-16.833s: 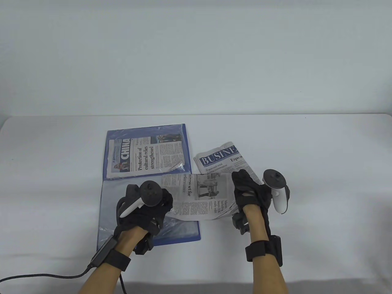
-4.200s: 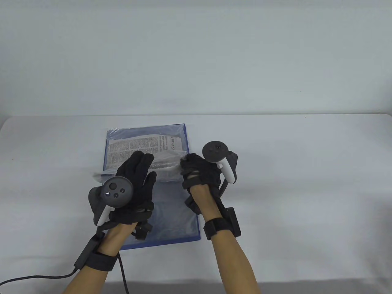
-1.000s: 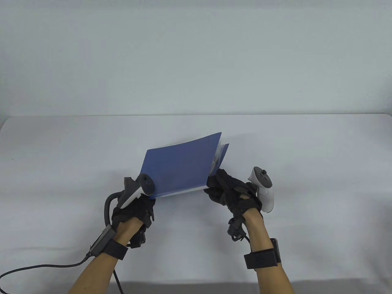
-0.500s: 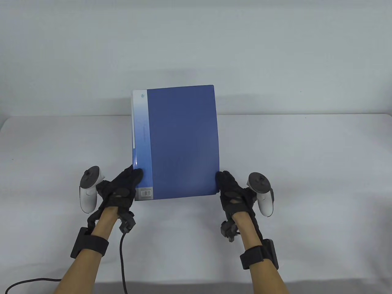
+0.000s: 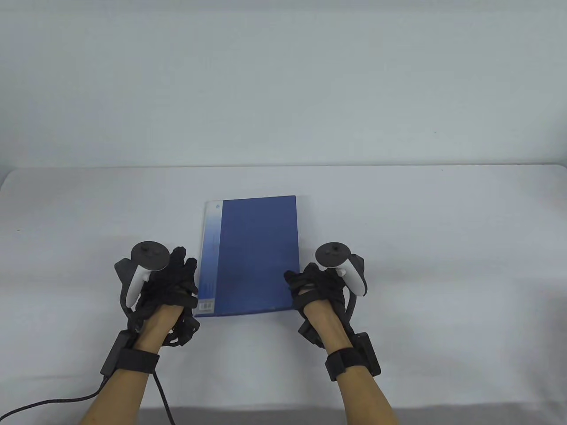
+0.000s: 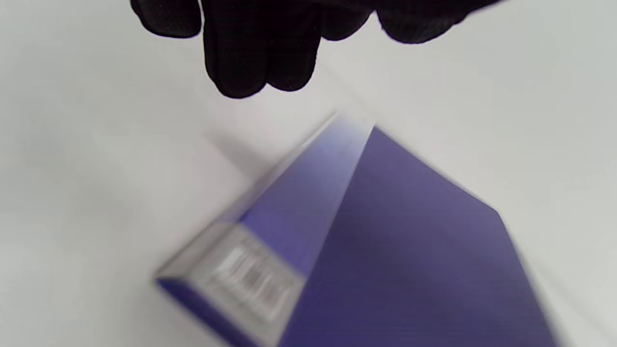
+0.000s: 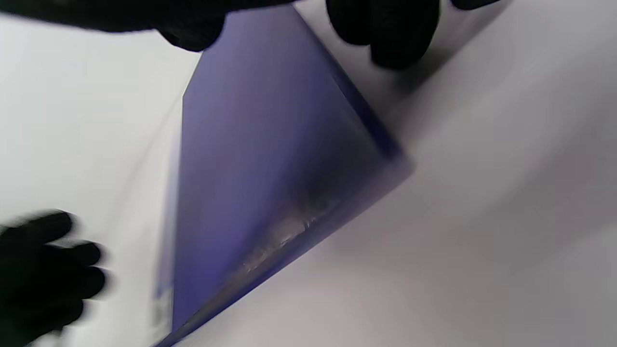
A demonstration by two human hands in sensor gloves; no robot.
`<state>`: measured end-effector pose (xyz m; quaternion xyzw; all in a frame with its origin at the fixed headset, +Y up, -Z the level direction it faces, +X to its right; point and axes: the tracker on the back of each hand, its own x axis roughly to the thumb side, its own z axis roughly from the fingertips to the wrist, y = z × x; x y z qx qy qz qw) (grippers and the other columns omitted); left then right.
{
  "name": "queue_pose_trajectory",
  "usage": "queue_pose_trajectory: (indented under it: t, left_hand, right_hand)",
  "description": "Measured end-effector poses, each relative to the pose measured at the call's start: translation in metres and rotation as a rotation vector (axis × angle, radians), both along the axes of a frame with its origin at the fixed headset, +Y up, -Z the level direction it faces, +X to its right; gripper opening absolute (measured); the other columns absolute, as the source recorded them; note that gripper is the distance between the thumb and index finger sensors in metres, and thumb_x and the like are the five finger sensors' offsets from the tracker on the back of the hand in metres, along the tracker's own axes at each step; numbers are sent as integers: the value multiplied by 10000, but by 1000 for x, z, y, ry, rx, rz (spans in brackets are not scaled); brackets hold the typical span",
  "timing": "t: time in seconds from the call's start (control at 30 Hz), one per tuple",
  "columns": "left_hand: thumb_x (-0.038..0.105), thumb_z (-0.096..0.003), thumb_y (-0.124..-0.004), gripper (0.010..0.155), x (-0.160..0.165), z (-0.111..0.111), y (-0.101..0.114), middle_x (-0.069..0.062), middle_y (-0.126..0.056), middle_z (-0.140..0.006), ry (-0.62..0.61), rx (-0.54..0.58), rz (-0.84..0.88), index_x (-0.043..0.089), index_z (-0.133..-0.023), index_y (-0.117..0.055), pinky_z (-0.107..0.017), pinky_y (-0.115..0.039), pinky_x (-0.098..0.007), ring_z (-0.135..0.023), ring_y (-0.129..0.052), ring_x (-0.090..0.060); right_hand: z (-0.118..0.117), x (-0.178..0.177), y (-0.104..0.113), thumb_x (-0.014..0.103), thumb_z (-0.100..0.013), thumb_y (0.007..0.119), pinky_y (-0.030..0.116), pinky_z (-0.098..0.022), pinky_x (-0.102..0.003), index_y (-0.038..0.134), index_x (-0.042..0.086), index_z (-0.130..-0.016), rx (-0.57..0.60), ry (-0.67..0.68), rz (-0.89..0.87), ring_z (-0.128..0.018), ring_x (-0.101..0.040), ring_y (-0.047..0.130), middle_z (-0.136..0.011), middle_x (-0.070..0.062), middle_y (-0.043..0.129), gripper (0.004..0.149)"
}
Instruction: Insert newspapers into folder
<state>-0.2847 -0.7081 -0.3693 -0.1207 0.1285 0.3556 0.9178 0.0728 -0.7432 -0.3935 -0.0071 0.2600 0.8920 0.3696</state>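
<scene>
The blue folder lies closed and flat on the white table, its pale spine strip on the left and a barcode label at the near left corner. No newspaper shows; whatever the folder holds is hidden by the cover. My left hand hovers just left of the spine's near end; in the left wrist view its fingers hang loose above the table, apart from the folder. My right hand sits at the near right corner, fingers loosely curled beside the folder edge, gripping nothing.
A black cable trails from my left wrist off the table's near left edge. A plain pale wall rises behind the table's far edge.
The folder was held upright above the table by both hands half a second ago. It now lies flat, and both hands have let go of it. Earlier still, it was open with newspapers being slid in.
</scene>
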Motion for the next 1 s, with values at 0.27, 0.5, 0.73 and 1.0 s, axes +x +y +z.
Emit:
queue_pose_trajectory:
  t: [0.27, 0.5, 0.73, 1.0]
  left_hand:
    - [545, -613, -554, 673, 28, 6, 24, -17, -490, -1237, -365, 399, 662, 349, -1208, -309, -897, -411, -602, -1139, -534, -343]
    - [570, -604, -553, 688, 49, 6, 17, 11, -400, -1270, -483, 402, 574, 392, -1210, -281, -917, -358, -609, -1187, -430, -327]
    - [577, -601, -555, 682, 37, 3, 8, 19, -403, -1274, -432, 390, 619, 412, -1210, -297, -921, -347, -608, -1192, -415, -327]
    - [573, -604, -559, 672, 31, -4, 2, 18, -405, -1276, -414, 355, 715, 424, -1212, -315, -917, -338, -616, -1193, -405, -336]
  right_hand:
    - [12, -28, 59, 473, -626, 588, 358, -613, -733, 163, -91, -1056, 251, 100, -433, -899, -620, 421, -1002, -351, 296, 827]
    - [19, -41, 40, 550, -593, 561, 296, -608, -770, 198, -45, -1091, 478, 322, -551, -937, -630, 306, -1048, -330, 245, 857]
    - [16, -18, 40, 562, -591, 565, 300, -608, -770, 209, -52, -1092, 501, 208, -603, -935, -632, 315, -1050, -334, 253, 869]
    - [19, -21, 44, 524, -610, 572, 325, -613, -756, 249, -62, -1086, 506, 244, -479, -916, -622, 385, -1037, -338, 299, 821]
